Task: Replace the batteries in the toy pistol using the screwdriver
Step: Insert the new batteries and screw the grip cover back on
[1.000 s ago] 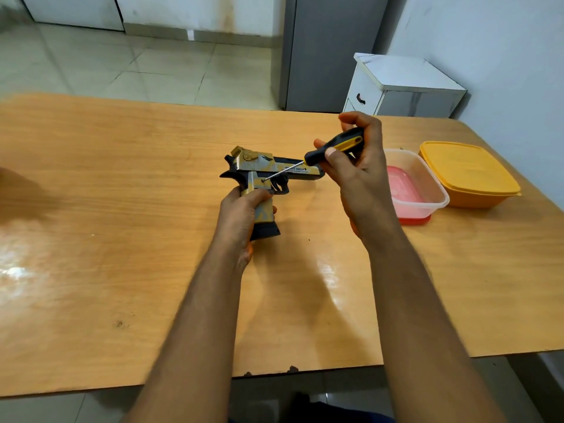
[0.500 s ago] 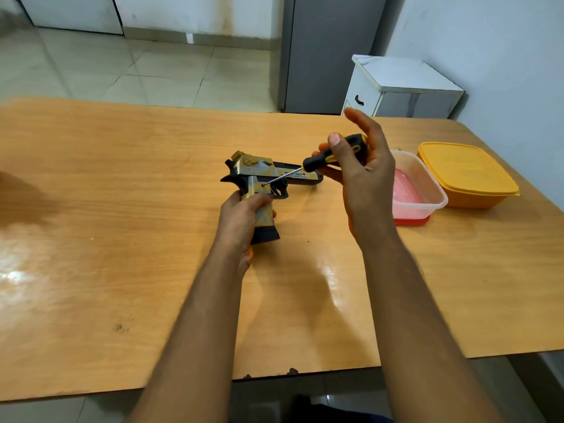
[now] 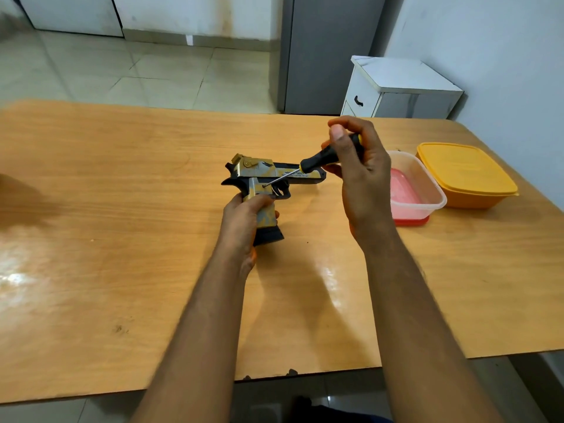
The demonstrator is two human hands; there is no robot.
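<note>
Since half a second ago the right hand (image 3: 358, 175) has curled its fingers back round the screwdriver (image 3: 320, 160); they were then spread open with only the thumb and palm against the handle, and now thumb and fingers wrap the black and yellow handle. Its thin metal shaft slants down and to the left, with the tip set against the side of the toy pistol (image 3: 262, 181) just above the grip, near the trigger guard. The pistol, gold and tan with a black frame, is upright on the wooden table (image 3: 122, 209), with its black base resting on the surface and the barrel pointing right. The left hand (image 3: 244, 221) grips the pistol's handle from below and behind, fingers wrapped round it. Just beyond the right hand stands a clear plastic container (image 3: 427, 190) with something pink inside, set on a red lid, and touching or just beside it on the right is a yellow lidded container (image 3: 467, 172). Past the table's far edge are a white cabinet (image 3: 396, 87) and a grey upright unit (image 3: 320, 50) on a tiled floor.
</note>
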